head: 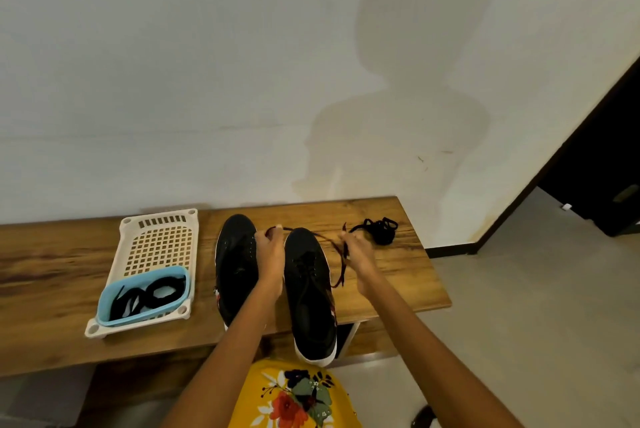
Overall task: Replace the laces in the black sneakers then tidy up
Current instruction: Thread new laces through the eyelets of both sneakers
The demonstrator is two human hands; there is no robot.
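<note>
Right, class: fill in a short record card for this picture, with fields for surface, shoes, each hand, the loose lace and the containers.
surface: wooden bench against a wall
shoes: two black sneakers side by side, toes toward the wall
left hand: pinches one end of a dark red lace
right hand: grips the same lace
loose lace: black lace bundle right of the sneakers
containers: white perforated tray; blue tub on it holding coiled black laces
</note>
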